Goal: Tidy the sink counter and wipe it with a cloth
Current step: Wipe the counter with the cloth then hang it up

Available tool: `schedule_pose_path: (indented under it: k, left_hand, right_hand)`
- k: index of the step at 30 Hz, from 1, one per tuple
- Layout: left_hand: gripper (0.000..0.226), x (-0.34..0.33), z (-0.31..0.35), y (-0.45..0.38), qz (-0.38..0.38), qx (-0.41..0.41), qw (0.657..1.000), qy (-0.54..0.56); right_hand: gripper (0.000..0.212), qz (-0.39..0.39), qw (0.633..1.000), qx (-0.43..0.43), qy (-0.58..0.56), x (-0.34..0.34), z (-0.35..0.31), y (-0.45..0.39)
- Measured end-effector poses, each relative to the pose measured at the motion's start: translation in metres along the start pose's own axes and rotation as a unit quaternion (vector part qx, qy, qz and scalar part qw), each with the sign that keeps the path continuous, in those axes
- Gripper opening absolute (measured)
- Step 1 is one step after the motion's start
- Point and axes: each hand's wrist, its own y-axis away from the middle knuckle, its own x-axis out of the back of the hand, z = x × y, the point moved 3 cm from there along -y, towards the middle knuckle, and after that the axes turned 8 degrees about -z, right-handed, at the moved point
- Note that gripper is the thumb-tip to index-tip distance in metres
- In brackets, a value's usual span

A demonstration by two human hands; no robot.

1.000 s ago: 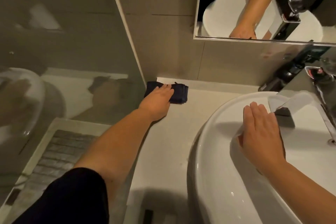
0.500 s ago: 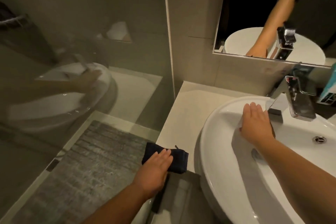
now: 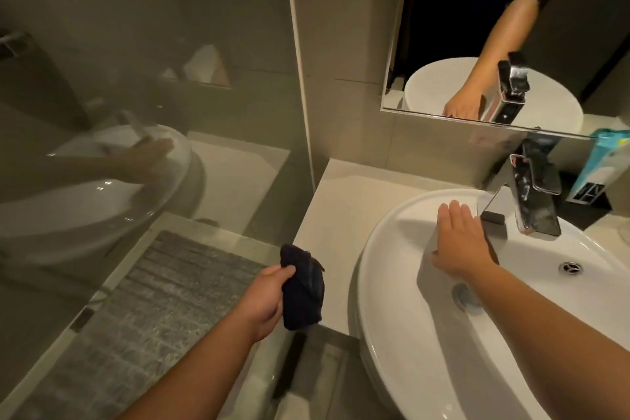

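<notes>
My left hand (image 3: 264,303) grips a dark navy cloth (image 3: 303,290), bunched and lifted at the front left corner of the pale counter (image 3: 332,211). My right hand (image 3: 458,242) lies flat, fingers together, on the inner left wall of the white oval basin (image 3: 385,300), holding nothing. The chrome tap (image 3: 531,194) stands just right of that hand.
A glass shower screen (image 3: 136,147) borders the counter on the left, with a grey mat (image 3: 143,310) behind it. A mirror (image 3: 511,27) hangs above the basin. A light-blue box (image 3: 600,164) stands at the back right. The drain (image 3: 571,267) lies in the bowl.
My left hand dragged the cloth from the counter's back corner to its front edge, then picked it up off the surface. My right hand stayed on the basin.
</notes>
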Motion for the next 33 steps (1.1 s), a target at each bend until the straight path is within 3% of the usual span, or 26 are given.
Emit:
schedule_pose_path:
  k: [3,6,10,14,15,16,20,26,33]
  left_hand:
    - [0.018,-0.016,0.054,-0.059,0.028,-0.073,0.989,-0.123]
    - [0.022,-0.045,0.103,-0.124,0.032,-0.157,0.931,-0.33]
    - [0.058,-0.104,0.138,-0.208,0.03,-0.262,0.765,-0.587]
    - [0.061,-0.157,0.094,-0.27,-0.132,-0.283,0.555,-0.771]
    - [0.06,-0.161,0.082,-0.279,-0.157,-0.292,0.511,-0.793]
    - [0.059,-0.163,0.074,-0.284,-0.166,-0.301,0.491,-0.801]
    - [0.053,-0.157,0.073,-0.285,-0.198,-0.325,0.491,-0.783]
    - [0.053,-0.119,0.046,-0.23,-0.229,-0.31,0.524,-0.759]
    - [0.055,-0.039,-0.011,-0.098,-0.17,-0.265,0.574,-0.756]
  right_hand:
    - [0.093,0.008,1.0,-0.009,0.001,-0.004,0.0,-0.003]
    - [0.093,0.018,1.0,-0.015,0.008,-0.009,0.0,-0.007]
    - [0.097,0.041,0.999,-0.023,0.021,-0.016,0.001,-0.012]
    - [0.1,0.067,0.996,-0.04,0.045,-0.02,0.0,-0.014]
    - [0.099,0.069,0.995,-0.043,0.049,-0.021,-0.001,-0.014]
    - [0.098,0.073,0.995,-0.043,0.049,-0.021,-0.002,-0.014]
    - [0.094,0.075,0.995,-0.042,0.047,-0.023,-0.002,-0.014]
    - [0.093,0.059,0.997,-0.032,0.035,-0.021,-0.001,-0.015]
    - [0.097,-0.004,0.998,-0.037,0.048,-0.008,-0.003,-0.008]
